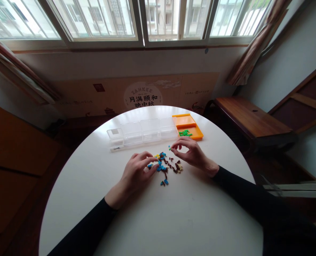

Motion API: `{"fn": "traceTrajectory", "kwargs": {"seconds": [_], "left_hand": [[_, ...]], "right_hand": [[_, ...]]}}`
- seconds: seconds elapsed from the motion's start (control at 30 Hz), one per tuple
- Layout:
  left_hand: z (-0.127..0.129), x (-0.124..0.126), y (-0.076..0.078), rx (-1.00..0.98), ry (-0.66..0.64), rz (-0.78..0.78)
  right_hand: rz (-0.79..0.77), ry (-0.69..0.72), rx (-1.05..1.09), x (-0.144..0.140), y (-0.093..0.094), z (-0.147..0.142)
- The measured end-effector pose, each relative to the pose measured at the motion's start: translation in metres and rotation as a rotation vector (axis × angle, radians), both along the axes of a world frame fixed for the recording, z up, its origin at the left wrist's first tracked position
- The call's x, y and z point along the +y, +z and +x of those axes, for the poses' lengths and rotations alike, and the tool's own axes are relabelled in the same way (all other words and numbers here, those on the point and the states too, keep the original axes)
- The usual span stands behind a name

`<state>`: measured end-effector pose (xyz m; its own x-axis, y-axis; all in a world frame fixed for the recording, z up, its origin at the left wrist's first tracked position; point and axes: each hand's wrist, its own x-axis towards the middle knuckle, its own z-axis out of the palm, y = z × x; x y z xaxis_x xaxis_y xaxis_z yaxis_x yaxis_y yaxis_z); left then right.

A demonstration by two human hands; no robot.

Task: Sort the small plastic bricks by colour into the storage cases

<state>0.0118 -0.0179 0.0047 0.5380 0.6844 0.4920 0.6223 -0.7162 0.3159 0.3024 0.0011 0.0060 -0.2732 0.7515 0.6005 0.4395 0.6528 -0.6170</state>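
A small pile of tiny building bricks [165, 167] in blue, brown, yellow and beige lies on the round white table [152, 213]. My left hand [136, 174] rests on the table at the pile's left edge, fingertips touching blue pieces. My right hand [191, 153] hovers at the pile's right and pinches a tiny green brick [169, 147] between thumb and forefinger. Behind the pile stands an orange tray [187, 126] with several green bricks [185, 133] in its front compartment.
A row of clear plastic compartment boxes [139, 133] sits left of the orange tray. A wooden bench [248, 117] stands to the right of the table. A printed cardboard panel [143, 94] leans on the wall under the window.
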Motion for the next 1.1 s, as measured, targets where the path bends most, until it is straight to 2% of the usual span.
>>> {"fn": "traceTrajectory", "kwargs": {"seconds": [0.27, 0.43, 0.6, 0.93, 1.1], "left_hand": [[0.001, -0.001, 0.001, 0.019, -0.018, -0.025], [-0.001, 0.001, -0.001, 0.016, -0.018, -0.016], [-0.001, 0.001, -0.001, 0.022, -0.009, -0.025], [-0.002, 0.002, -0.003, 0.026, 0.02, 0.008], [0.0, 0.001, -0.002, 0.024, 0.057, -0.012]], "right_hand": [[0.007, -0.218, 0.045, 0.024, -0.002, 0.03], [-0.002, -0.424, 0.01, 0.042, -0.011, 0.055], [-0.026, -0.543, -0.037, 0.051, -0.017, 0.067], [-0.096, -0.527, 0.007, 0.049, -0.02, 0.062], [-0.088, -0.433, 0.065, 0.042, -0.019, 0.048]]}}
